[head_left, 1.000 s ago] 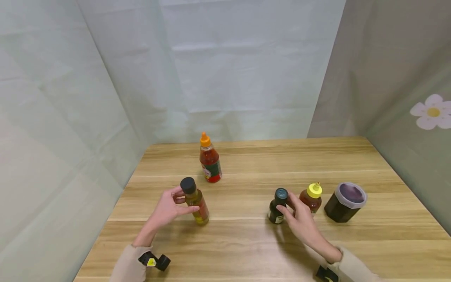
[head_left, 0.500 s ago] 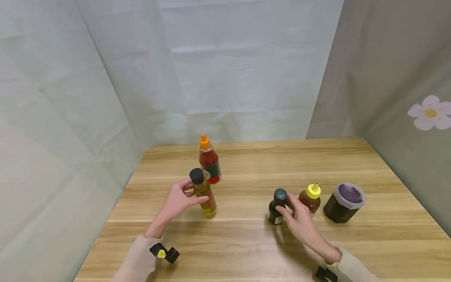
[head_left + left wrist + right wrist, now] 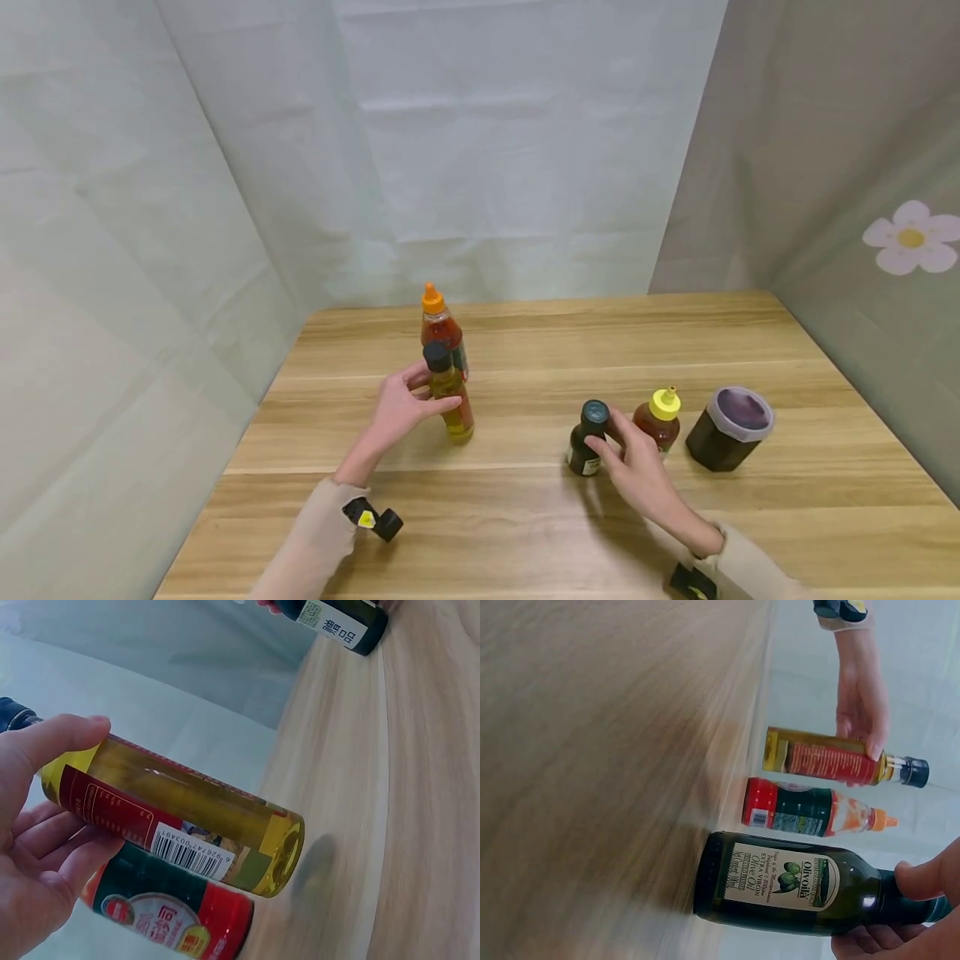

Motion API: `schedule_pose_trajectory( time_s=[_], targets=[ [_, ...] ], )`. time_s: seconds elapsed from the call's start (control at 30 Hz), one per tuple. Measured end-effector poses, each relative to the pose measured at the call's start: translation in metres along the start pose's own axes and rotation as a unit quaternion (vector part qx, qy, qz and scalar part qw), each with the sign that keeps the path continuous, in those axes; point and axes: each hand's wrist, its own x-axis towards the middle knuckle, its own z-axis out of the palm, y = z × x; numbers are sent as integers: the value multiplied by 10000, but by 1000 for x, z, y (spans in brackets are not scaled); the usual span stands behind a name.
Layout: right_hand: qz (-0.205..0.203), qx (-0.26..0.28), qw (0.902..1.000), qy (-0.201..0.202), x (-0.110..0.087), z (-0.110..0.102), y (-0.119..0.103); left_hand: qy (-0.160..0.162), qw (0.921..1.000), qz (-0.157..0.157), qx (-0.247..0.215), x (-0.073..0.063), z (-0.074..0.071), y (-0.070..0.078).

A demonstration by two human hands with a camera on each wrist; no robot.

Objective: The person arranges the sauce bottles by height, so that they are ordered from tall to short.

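My left hand (image 3: 405, 406) grips a clear bottle of yellow oil (image 3: 449, 392) with a black cap and red label. In the left wrist view its base hangs a little above the wood, apart from its shadow. Right behind it stands the chili sauce bottle (image 3: 442, 331) with an orange tip, partly hidden. Toward the right, the fingers of my right hand (image 3: 637, 467) pinch the neck of a dark green olive oil bottle (image 3: 780, 881), which stands upright on the table. Its label reads "olivoila".
Just past my right hand is a sauce bottle with a yellow nozzle cap (image 3: 664, 405), partly covered by the hand. A dark jar with a pale purple lid (image 3: 742, 414) stands farther right. Cloth (image 3: 502, 150) hangs behind the wooden table (image 3: 540, 333).
My left hand has carried the yellow oil bottle to the right and away from me, and it now overlaps the chili sauce bottle in the head view. My right hand has stayed in place.
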Motion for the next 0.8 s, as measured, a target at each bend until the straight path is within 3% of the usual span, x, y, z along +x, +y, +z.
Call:
schedule_pose_trajectory(
  time_s=[0.8],
  targets=[
    [-53, -46, 9999, 110, -1, 0, -3, 242, 9989, 116, -379, 35, 52, 10]
  ],
)
